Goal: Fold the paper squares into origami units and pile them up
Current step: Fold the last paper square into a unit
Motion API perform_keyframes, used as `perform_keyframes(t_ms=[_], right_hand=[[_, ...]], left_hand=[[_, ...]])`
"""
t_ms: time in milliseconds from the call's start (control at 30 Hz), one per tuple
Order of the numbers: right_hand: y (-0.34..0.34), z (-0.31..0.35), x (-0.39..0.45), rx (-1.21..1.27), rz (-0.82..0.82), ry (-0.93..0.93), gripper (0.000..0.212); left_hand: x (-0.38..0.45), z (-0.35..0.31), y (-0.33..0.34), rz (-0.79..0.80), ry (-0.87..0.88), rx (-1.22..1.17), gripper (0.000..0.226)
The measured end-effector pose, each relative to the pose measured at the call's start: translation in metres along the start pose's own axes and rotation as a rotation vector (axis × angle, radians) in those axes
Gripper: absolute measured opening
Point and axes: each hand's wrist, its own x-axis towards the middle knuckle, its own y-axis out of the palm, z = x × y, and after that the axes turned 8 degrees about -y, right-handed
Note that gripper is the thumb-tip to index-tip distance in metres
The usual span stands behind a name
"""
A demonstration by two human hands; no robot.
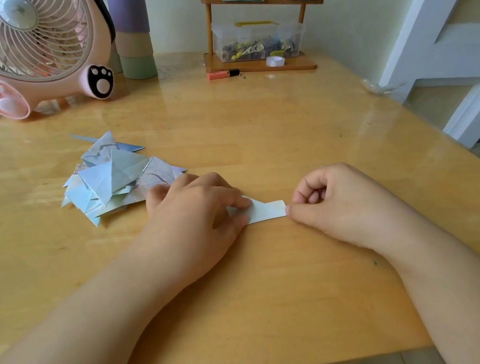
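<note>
A narrow folded strip of pale blue paper (268,211) lies flat on the wooden table (256,135) in front of me. My left hand (194,216) covers its left end, with fingertips pressing it down. My right hand (334,198) has its fingers curled, and its thumb tip touches the strip's right end. To the left of my left hand sits a loose pile of folded origami units (113,179) in pale blue and patterned paper.
A pink fan (22,49) stands at the back left beside a purple-and-green bottle (132,29). A small wooden shelf (261,63) with a clear box, tape roll and bottles stands at the back. The table's right edge is near a white frame.
</note>
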Motion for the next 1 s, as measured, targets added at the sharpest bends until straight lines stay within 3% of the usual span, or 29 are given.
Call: perform_keyframes(t_ms=[167,500,667,1000], right_hand=[[-0.001,0.0,-0.001,0.002,-0.081,-0.108,0.011],[0.008,0.015,-0.003,-0.091,-0.025,-0.149,0.018],[0.025,0.033,0.001,-0.165,0.023,-0.262,0.028],[0.028,0.041,0.001,-0.145,0.035,-0.255,0.021]], left_hand=[[0.001,0.003,-0.001,0.017,0.001,-0.059,0.022],[0.003,0.006,-0.006,0.067,0.0,-0.079,0.023],[0.005,0.011,-0.008,0.085,-0.001,-0.1,0.023],[0.005,0.011,-0.01,0.088,-0.028,-0.145,0.027]])
